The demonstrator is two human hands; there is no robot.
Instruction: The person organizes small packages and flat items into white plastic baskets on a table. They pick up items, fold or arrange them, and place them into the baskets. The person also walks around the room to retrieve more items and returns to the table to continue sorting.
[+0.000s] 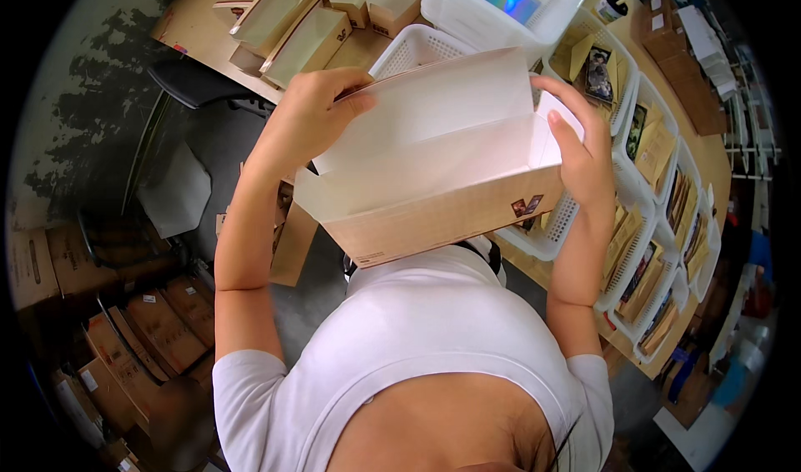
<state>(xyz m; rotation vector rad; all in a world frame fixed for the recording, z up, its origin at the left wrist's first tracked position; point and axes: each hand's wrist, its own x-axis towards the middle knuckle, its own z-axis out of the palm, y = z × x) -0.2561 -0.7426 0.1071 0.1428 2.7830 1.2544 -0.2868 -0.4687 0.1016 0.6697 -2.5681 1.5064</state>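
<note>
Held up in front of my body is an open cardboard box (pixel 438 203), tan outside and white inside, with small printed pictures on its front panel. My left hand (pixel 322 112) grips the upper left edge of its raised back panel or lid, thumb on the white inner face. At the other end, my right hand (pixel 579 137) pinches the white end flap, fingers behind and thumb inside. The box's interior looks bare where it shows; its left end is partly folded outward. Below it, a perforated white basket (pixel 554 237) is partly covered.
Several similar open boxes (pixel 306 40) stand on the wooden table (pixel 200 40). Stacked white plastic baskets (pixel 488 18) are beyond my hands. More baskets (pixel 647 153) with tan envelopes and printed cards line the right. A chair (pixel 194 84) and cardboard cartons (pixel 150 334) are at left.
</note>
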